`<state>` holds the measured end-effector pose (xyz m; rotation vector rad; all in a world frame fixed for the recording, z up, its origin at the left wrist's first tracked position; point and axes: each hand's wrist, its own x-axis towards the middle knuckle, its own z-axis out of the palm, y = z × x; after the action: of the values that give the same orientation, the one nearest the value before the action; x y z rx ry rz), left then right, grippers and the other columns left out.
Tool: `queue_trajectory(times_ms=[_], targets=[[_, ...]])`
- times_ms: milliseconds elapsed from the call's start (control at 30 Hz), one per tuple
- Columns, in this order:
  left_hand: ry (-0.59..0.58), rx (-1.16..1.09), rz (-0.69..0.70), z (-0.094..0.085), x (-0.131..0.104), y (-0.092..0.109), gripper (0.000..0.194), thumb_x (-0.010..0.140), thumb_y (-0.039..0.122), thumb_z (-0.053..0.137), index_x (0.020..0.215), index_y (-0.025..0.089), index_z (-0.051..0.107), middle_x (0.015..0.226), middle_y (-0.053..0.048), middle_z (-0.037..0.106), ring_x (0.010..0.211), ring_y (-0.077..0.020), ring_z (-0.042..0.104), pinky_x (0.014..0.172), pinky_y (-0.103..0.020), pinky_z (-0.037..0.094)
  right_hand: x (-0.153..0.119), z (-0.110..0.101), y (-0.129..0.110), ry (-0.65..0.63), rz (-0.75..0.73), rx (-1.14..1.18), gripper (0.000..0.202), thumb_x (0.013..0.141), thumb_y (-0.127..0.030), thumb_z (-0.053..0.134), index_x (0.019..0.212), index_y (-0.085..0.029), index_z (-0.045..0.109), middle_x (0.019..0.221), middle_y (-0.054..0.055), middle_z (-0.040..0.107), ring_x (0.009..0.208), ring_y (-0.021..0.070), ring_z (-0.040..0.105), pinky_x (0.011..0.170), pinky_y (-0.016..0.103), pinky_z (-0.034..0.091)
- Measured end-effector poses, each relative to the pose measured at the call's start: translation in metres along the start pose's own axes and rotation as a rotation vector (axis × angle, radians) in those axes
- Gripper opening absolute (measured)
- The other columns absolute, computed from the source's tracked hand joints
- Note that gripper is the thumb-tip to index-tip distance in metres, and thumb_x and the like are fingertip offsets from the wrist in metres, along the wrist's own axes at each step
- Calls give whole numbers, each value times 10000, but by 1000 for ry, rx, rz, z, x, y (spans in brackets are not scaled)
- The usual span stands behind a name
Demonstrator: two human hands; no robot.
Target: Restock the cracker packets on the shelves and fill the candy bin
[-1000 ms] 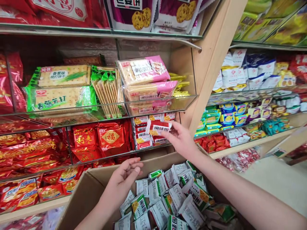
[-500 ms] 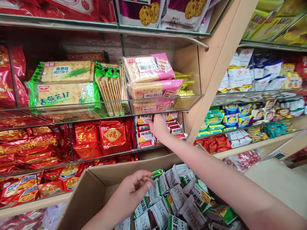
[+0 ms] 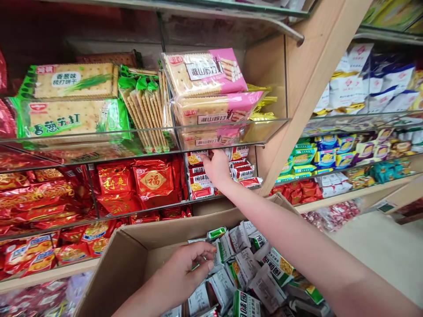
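Right hand [image 3: 216, 169] at frame centre, in the low bay just under the glass shelf [image 3: 264, 133], fingers bent, back to camera. Grasping a packet or not: cannot tell, fingertips hidden. Red-and-white packets [image 3: 246, 171] stacked on both sides of it, centre of frame; thumb close against the left stack, contact unclear.

Left hand [image 3: 188, 266] lower centre, above the carton [image 3: 122, 259], fingers half-curled, thumb parted from them, nothing seen in its grasp. Green-and-white packets [image 3: 245, 304] loose and jumbled in the carton, bottom centre, several pale backs up; touch with left fingertips can't be judged.

Pink-ended cracker packs [image 3: 211, 72] upper centre, on the shelf over the right hand. Red-and-gold packs [image 3: 153, 180] left of the bay.

Risks, my judgement: tight headroom, so knuckles may bump the glass shelf if the hand lifts. Stacks look uneven and wrappers slick; a sideways nudge from the wrist could tip 1 or more red-and-white packets forward, down into the carton among the green-and-white ones. Hidden fingertips mean a blind pinch, so too hard a squeeze might crack a biscuit. Right forearm spans the carton's far edge; dropping low, it could snag the cardboard
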<state>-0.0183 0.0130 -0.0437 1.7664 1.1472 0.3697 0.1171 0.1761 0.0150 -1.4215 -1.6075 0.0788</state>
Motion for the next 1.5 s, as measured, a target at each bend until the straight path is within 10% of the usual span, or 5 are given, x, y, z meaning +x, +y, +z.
queue_trajectory(times_ms=[633, 1133, 1500], targets=[[-87, 209, -52, 3, -4, -11, 331, 764, 314, 495, 1071, 242, 598, 1002, -28, 660, 871, -178, 599, 782, -274, 449, -1, -27, -4, -293, -474, -539, 343, 857, -85, 324, 1115, -165, 535, 1045, 123, 610, 906, 266, 578, 780, 393, 436], [-88, 231, -97, -3, 1, -24, 377, 770, 386, 508, 1103, 227, 587, 1006, -44, 650, 873, -187, 583, 777, -277, 436, -2, -36, 12, -267, -522, -437, 366, 877, -120, 353, 1223, -162, 465, 1108, 110, 585, 991, 241, 548, 877, 398, 395], [-104, 290, -127, -2, -1, -24, 375, 757, 375, 508, 1103, 257, 593, 1028, -51, 652, 904, -211, 589, 798, -299, 434, -3, -26, 9, -173, -270, -179, 280, 855, -151, 434, 1065, -183, 616, 1010, 71, 636, 967, 200, 542, 864, 301, 422]])
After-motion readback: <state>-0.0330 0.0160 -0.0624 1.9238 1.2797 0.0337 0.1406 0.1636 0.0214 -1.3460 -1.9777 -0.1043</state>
